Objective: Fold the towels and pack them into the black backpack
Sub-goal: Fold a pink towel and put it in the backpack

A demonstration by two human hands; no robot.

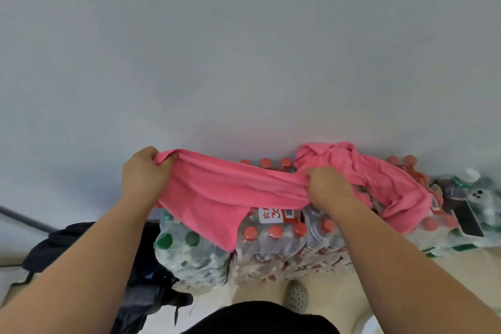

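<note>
Fingers of left hand (143, 173) clenched on towel (230, 192) | right hand (325, 187) fingers clenched on same towel | towel held stretched over bottle packs (271, 241) | backpack (62, 241) seen at left

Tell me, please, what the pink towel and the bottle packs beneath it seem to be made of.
The pink towel looks like soft, matte microfibre or terry: it bunches in limp folds where the left hand and right hand grip it. The bottle packs appear to be clear plastic bottles under glossy shrink film, which wrinkles and glints.
</note>
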